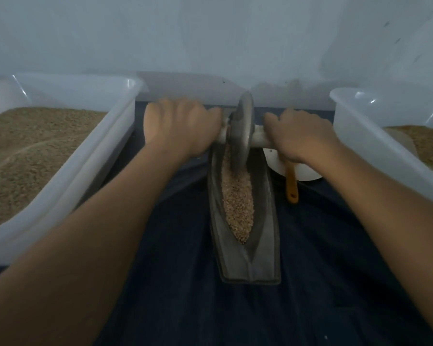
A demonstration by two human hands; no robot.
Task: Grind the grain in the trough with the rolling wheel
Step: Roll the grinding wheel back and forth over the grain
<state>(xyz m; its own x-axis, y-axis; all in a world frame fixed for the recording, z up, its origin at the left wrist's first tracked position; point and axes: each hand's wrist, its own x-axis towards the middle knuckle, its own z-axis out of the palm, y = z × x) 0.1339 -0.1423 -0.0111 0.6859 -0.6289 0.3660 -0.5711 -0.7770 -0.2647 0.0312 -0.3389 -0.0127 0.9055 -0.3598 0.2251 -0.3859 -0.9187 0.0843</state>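
Observation:
A long grey boat-shaped trough (265, 250) lies lengthwise on the dark cloth, its groove filled with tan grain (238, 203). A grey metal rolling wheel (241, 131) stands upright in the groove at the trough's far end, on a pale axle. My left hand (180, 126) is closed around the axle's left end. My right hand (300, 136) is closed around the axle's right end. Both forearms reach forward on either side of the trough.
A large translucent tub (90, 168) holding ground grain stands at the left. A second translucent tub (375, 146) with some grain stands at the right. A white bowl (305, 173) and an orange handle (291, 183) lie right of the trough. A pale wall rises behind.

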